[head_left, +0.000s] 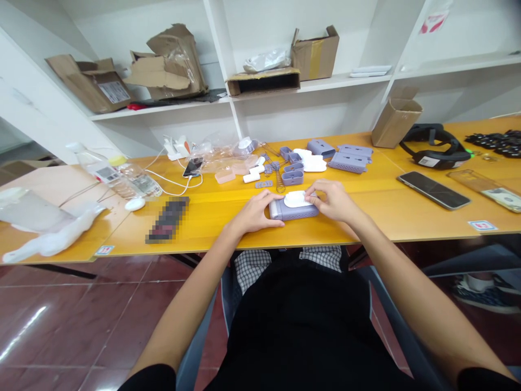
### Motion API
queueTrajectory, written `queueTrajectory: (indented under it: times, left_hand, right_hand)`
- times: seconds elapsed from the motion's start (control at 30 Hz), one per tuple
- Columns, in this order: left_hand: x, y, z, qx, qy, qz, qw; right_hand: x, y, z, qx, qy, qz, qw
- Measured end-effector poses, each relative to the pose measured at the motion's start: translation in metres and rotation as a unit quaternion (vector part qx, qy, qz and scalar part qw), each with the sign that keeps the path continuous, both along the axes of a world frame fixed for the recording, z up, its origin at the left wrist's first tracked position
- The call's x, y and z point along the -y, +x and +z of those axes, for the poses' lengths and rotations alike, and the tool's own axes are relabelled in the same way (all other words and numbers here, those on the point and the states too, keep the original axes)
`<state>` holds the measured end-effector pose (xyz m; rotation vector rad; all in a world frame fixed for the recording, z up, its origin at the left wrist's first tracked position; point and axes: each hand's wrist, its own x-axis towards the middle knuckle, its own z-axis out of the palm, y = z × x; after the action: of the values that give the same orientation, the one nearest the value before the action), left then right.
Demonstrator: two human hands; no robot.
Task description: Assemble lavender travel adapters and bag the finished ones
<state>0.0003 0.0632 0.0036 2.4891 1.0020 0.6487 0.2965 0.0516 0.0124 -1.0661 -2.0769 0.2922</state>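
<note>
- Your left hand (pixel 255 213) was on the left end of a grey plastic box with small holes (pixel 293 213). Its fingers were bent over the box and looked closed on it.
- Your right hand (pixel 332 200) was on the other end. Its fingers (pixel 312 198) were bent and pressing on a white piece (pixel 297 199) on top of the box, but I could not tell if they were gripping it tight.
- The box was right in front of you, near the edge of a yellow table (pixel 211 231).
- That box looked put together, with the white piece sitting in its top.
- Other grey holed parts (pixel 350 161) lay apart, farther up the table. Small grey cups (pixel 293 177), white pieces (pixel 314 164) and a metal spring (pixel 279 182) lay loose near them.
- A pink block (pixel 225 176) and small white blocks (pixel 252 174) lay just to the left of those parts.
- A phone (pixel 433 190) lay to your right, beside a clear case with a paper banknote (pixel 486 191) in it.
- A black headset (pixel 435 146) had a white label, but the words were too small to read.
- A paper tag on the table (pixel 482 225) had red marks, and so did a tag at the table's left end (pixel 105 250). Both were too small to read.
- I saw no brand name that I could read.
</note>
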Motion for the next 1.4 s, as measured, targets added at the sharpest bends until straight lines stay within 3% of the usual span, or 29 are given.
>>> queueTrajectory:
  times: [0.3, 0.53, 0.8, 1.17, 1.4]
  left_hand:
    - [0.006, 0.003, 0.005, -0.016, -0.008, 0.005, 1.0]
    - [0.006, 0.002, 0.006, -0.012, -0.016, 0.008, 1.0]
    - [0.005, 0.002, 0.005, -0.007, -0.018, -0.002, 1.0]
    - [0.003, 0.0, 0.005, -0.004, -0.01, -0.005, 1.0]
    - [0.005, 0.004, 0.004, -0.009, 0.003, 0.006, 1.0]
  right_hand:
    - [0.008, 0.009, 0.013, -0.034, -0.087, 0.102, 0.99]
    - [0.006, 0.006, 0.008, -0.069, -0.074, 0.062, 0.993]
    - [0.008, -0.004, 0.006, -0.046, -0.087, 0.105, 0.99]
    - [0.003, -0.012, -0.01, -0.07, -0.101, 0.021, 0.992]
    - [0.009, -0.017, -0.003, -0.078, -0.115, 0.061, 0.988]
